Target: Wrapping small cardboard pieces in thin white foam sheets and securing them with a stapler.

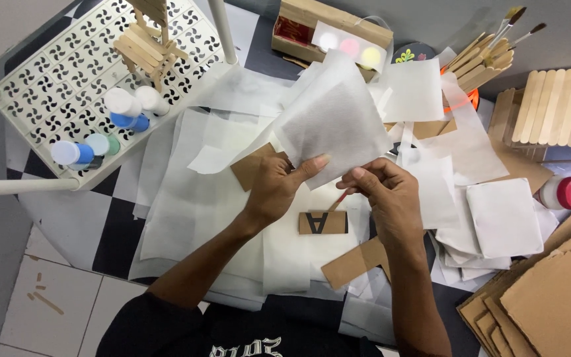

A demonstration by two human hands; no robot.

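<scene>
Item: thin white fibrous sheet [330, 119], square-cut, held above the table centre, left hand [277, 186] pinching its lower edge, right hand [383, 192] closed on the same edge with a slim red-tipped stick [338, 200]. Little open room: layered white sheets [193, 205], a brown card piece [323, 223] and stacked corrugated cardboard [550, 297] crowd every side. White perforated tray [54, 86], left, holds small paint bottles [130, 109]; a red-capped bottle [566, 192] lies right.
</scene>
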